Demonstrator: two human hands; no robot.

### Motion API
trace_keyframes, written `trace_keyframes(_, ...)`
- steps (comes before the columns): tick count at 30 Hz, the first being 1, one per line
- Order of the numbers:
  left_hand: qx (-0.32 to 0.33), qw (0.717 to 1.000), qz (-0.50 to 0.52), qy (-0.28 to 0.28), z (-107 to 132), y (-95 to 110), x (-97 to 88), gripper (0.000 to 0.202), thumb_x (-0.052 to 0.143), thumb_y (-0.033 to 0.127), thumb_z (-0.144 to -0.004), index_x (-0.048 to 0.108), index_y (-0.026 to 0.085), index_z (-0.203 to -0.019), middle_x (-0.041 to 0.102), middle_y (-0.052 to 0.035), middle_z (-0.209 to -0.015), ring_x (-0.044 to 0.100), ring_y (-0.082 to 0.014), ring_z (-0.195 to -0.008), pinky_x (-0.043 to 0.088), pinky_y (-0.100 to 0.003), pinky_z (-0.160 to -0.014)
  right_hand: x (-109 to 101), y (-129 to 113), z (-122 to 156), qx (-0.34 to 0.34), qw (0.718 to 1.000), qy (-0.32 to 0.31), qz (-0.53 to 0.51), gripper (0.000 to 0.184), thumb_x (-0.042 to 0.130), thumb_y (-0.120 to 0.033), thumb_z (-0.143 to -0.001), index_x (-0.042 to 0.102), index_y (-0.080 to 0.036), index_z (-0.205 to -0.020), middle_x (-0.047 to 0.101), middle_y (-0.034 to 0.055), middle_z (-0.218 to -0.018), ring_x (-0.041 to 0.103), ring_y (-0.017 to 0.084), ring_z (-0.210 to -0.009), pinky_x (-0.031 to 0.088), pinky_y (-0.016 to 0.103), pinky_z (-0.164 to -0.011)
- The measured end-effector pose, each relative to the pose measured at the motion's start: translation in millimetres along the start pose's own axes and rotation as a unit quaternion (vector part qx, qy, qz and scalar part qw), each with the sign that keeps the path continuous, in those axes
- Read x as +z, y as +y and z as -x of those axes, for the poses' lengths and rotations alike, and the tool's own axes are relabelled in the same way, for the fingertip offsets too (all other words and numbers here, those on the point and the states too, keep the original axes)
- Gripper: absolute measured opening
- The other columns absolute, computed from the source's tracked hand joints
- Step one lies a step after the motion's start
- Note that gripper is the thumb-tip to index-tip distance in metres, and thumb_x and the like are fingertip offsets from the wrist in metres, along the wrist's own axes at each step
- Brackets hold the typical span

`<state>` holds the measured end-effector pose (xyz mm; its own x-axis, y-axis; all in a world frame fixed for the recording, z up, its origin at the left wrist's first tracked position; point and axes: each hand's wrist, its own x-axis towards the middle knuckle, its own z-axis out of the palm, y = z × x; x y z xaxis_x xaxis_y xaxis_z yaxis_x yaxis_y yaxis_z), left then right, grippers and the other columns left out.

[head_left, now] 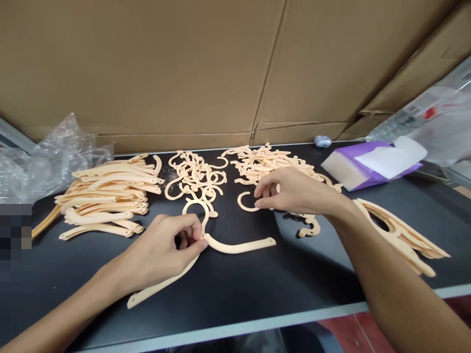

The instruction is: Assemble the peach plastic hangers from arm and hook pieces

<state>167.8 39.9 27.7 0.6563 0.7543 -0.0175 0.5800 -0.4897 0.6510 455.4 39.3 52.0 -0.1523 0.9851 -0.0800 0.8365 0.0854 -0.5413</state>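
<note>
My left hand (172, 242) pinches a cream plastic clothes hanger (239, 246) at its centre joint, where the round hook (195, 202) meets two curved arms. One arm extends right; the other runs down-left, partly beneath my hand. My right hand (287, 191) is over the front of a pile of small curved pieces (257, 159), its thumb and fingertips closed at the end of a curved hanger piece (242, 201). The fingers hide part of that piece. Between the hands and the cardboard lies a tangled heap of hooks (195, 171).
Loose hanger arms (110, 189) are stacked at left beside crumpled clear plastic (62, 142). At right are assembled-looking hangers (403, 235) and a purple tissue pack (368, 164). Cardboard (176, 68) stands behind the black table (239, 289); a small bluish object (323, 141) sits near its back edge.
</note>
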Motion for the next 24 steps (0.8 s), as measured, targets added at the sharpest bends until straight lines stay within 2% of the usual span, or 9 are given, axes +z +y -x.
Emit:
trace_keyframes(5,0.015,0.999,-0.036,-0.024,4,6,-3.9,0.012,0.059,0.024,-0.083,0.057,0.021,-0.071,0.058,0.0063,-0.056,0.052,-0.0095,-0.049,0.037,-0.02,-0.046,6,2,0,-0.03,0.997,-0.003,0.068,0.012,0.076,-0.022,-0.068,0.079,-0.022,-0.079,0.072,-0.0003,-0.075,0.061,0.015,-0.063,0.039,0.026,-0.055)
trace_keyframes(9,0.018,0.999,-0.038,-0.015,1,2,-5.9,0.011,0.058,0.023,-0.082,0.056,0.021,-0.071,0.057,0.0069,-0.056,0.052,-0.0093,-0.049,0.037,-0.019,-0.046,14,1,-3,-0.032,0.998,-0.005,0.06,0.007,0.07,-0.02,-0.074,0.076,-0.022,-0.07,0.07,-0.0006,-0.067,0.058,0.014,-0.06,0.037,0.027,-0.055)
trace_keyframes(11,0.022,0.998,-0.048,-0.017,0,-1,-6.3,0.003,0.058,0.021,-0.082,0.06,0.022,-0.079,0.059,0.0074,-0.057,0.053,-0.0099,-0.049,0.037,-0.02,-0.047,21,-1,-6,-0.044,0.995,0.033,0.084,0.013,0.066,-0.018,-0.078,0.074,-0.02,-0.068,0.069,0.001,-0.067,0.057,0.015,-0.061,0.035,0.028,-0.057)
trace_keyframes(14,0.043,0.994,-0.1,-0.007,2,-6,-5.6,0.017,0.059,0.02,-0.082,0.066,0.027,-0.096,0.061,0.0079,-0.059,0.055,-0.0114,-0.05,0.034,-0.022,-0.049,36,-8,-11,-0.089,0.982,0.117,0.119,0.018,0.059,-0.014,-0.083,0.073,-0.018,-0.072,0.07,0.0046,-0.073,0.058,0.018,-0.069,0.038,0.031,-0.066)
trace_keyframes(17,0.069,0.985,-0.159,0.005,4,-6,-4.2,0.02,0.058,0.021,-0.084,0.07,0.031,-0.097,0.064,0.0067,-0.061,0.058,-0.0136,-0.054,0.031,-0.024,-0.051,48,-19,-12,-0.123,0.975,0.164,0.091,0.018,0.057,-0.012,-0.085,0.073,-0.017,-0.077,0.069,0.0054,-0.074,0.059,0.018,-0.074,0.04,0.032,-0.073)
trace_keyframes(19,0.077,0.981,-0.179,0.0,4,-5,-3.8,0.019,0.056,0.022,-0.088,0.071,0.031,-0.095,0.065,0.0056,-0.061,0.059,-0.0145,-0.056,0.029,-0.026,-0.052,52,-28,-8,-0.139,0.98,0.136,0.037,0.015,0.06,-0.016,-0.087,0.074,-0.017,-0.079,0.068,0.0034,-0.072,0.058,0.016,-0.07,0.041,0.03,-0.071)
trace_keyframes(22,0.068,0.978,-0.198,-0.021,3,-3,-4.8,0.019,0.051,0.023,-0.091,0.069,0.028,-0.086,0.063,0.0045,-0.061,0.057,-0.0144,-0.054,0.026,-0.026,-0.052,53,-42,4,-0.163,0.986,0.024,-0.022,0.016,0.064,-0.028,-0.089,0.074,-0.019,-0.08,0.067,-0.0001,-0.069,0.055,0.012,-0.064,0.038,0.026,-0.063)
trace_keyframes(24,0.05,0.976,-0.208,-0.036,1,-2,-6.3,0.02,0.049,0.023,-0.093,0.065,0.026,-0.08,0.063,0.0042,-0.063,0.056,-0.0144,-0.055,0.025,-0.026,-0.052,52,-48,11,-0.173,0.984,-0.046,-0.022,0.02,0.068,-0.037,-0.087,0.074,-0.019,-0.081,0.069,-0.0001,-0.072,0.056,0.013,-0.066,0.037,0.026,-0.064)
